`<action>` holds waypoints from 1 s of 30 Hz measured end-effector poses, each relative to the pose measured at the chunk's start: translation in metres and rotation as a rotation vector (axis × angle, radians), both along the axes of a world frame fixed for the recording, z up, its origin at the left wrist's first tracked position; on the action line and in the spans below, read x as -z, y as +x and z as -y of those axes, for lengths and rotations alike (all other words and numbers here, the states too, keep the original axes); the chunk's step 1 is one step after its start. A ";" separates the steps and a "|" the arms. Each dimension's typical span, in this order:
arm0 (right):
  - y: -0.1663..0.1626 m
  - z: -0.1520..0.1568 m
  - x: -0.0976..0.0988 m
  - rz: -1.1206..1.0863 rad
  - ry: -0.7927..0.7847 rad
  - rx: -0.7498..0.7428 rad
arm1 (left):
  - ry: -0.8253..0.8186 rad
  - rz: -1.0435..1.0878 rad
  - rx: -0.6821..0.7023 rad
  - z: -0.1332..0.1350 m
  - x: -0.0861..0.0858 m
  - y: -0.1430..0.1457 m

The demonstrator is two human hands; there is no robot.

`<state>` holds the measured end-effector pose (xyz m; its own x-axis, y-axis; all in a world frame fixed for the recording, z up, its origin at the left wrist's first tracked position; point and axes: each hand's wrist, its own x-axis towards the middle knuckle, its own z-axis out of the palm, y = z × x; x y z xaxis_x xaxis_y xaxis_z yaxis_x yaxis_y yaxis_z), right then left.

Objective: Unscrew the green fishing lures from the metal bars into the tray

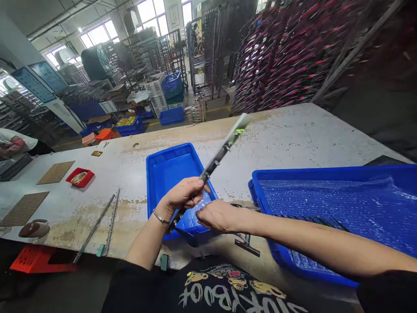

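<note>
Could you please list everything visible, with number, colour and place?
Dark strip: one, black and pale, centre, held
Small tray: one, blue, table's middle
Large tray: one, blue, right
Small box: one, red, left
Ribbed mats: two, brown, left
Mug: one, brownish, near left
Metal strips: two, grey, left
Crates: several, mixed colours, floor behind
Table: one, whitish, underneath
Racks: many, greyish, background
Co-worker: one, white top, far left
Left hand: one, bare, around dark strip
Right hand: one, bare, right of left hand

Bright multi-pane windows [151,16] at far end. Tall metal racks [213,52] mid-room. Blue notice boards [34,84] at left pillar [16,43]. Yellow floor line [218,108] behind worn, white-topped workbench [293,134].
</note>
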<state>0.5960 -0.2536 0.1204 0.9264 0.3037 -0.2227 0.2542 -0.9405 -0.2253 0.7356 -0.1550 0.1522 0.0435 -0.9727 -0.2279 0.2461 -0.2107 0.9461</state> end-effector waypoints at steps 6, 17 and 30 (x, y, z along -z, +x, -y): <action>0.012 -0.008 0.008 -0.007 0.125 0.123 | -0.220 -0.070 -0.175 -0.005 0.001 0.027; 0.036 -0.050 0.042 -0.007 0.133 0.067 | -0.355 -0.108 -0.434 -0.028 -0.004 0.031; 0.059 -0.091 0.021 0.031 -0.002 -0.373 | 0.140 0.036 -0.245 -0.058 0.025 0.063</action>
<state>0.6547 -0.1628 0.0996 0.7585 0.6212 -0.1972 0.5862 -0.7825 -0.2099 0.7986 -0.0974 0.1273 0.2836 -0.8913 -0.3538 0.2727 -0.2788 0.9208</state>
